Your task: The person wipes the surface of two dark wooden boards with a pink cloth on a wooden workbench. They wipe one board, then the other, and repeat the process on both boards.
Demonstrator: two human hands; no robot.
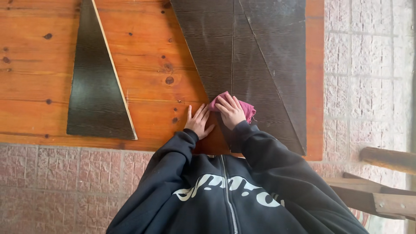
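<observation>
Head view: looked down on an orange-brown wooden table (147, 65) above a brick-paved floor (65, 182).
Right hand (230, 112): pressed flat on a pink cloth (246, 108), fingers spread over it, not gripping.
Cloth: lay on the large dark wood-grain panel (255, 56), near its lower edge.
Left hand (198, 122): open, palm flat on the bare table just beside the panel.
Other panel: a dark triangular panel (96, 86) lay well apart on the left.
Signs: white lettering on the black hoodie (229, 195) chest.
Right edge: wooden beams (381, 182).
</observation>
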